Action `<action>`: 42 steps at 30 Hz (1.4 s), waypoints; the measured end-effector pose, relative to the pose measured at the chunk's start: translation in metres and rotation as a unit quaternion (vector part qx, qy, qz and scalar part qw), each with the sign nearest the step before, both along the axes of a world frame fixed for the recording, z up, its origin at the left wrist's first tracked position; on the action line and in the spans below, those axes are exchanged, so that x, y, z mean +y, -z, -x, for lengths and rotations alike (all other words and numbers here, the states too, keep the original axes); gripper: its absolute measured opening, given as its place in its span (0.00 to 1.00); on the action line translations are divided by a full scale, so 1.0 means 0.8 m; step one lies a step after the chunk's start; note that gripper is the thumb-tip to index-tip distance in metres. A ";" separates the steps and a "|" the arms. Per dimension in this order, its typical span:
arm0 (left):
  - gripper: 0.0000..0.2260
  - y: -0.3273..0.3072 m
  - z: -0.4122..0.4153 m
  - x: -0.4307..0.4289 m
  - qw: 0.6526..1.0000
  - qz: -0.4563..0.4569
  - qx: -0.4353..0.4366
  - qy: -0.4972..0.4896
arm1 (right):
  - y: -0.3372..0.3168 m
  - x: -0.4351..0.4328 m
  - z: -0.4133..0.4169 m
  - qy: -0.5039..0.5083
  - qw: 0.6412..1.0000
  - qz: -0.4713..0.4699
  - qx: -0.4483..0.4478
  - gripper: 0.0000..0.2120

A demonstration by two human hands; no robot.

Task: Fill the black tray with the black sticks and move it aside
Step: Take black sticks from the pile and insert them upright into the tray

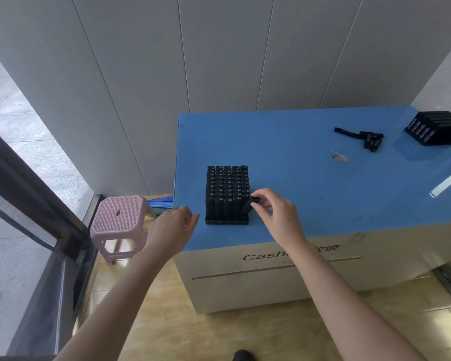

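Right hand [279,212]: fingers pinched tilted stick [247,206], tray [227,221] slot just below; best uprighted before seating. Left hand [172,225]: fingers slack, empty.

Both forearms reach forward. The left grip [173,226] hovers, fingers loosely curled, holding nothing. The right grip [277,212] pinches a black stick [247,206] between thumb and fingertips.

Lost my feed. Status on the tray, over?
Right hand pinches tilted stick at tray near-right corner. Left hand open beside it. Tray nearly full. Nothing blocking.
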State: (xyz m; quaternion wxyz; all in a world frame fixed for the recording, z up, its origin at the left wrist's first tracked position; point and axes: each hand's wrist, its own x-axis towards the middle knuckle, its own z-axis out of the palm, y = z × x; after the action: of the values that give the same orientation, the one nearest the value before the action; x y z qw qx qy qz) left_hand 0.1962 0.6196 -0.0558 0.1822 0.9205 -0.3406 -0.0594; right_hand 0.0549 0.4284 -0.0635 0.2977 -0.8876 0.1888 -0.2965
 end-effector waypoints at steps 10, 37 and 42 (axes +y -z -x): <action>0.19 -0.004 0.000 0.007 1.000 -0.004 -0.013 0.012 | 0.005 -0.013 -0.016 -0.048 0.996 0.073 0.021 0.07; 0.11 -0.032 0.120 -0.156 0.987 0.054 -0.003 0.151 | -0.010 -0.114 0.147 0.141 0.974 -0.049 0.170 0.10; 0.10 -0.029 0.195 -0.257 0.986 0.074 0.007 0.146 | -0.021 -0.196 0.218 0.139 0.970 -0.040 0.198 0.10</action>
State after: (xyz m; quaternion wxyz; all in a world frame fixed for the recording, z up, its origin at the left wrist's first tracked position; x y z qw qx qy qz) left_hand 0.0406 0.4139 -0.0328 0.2411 0.8444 -0.4737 -0.0667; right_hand -0.1192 0.2712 -0.0470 0.2452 -0.8814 0.3768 -0.1453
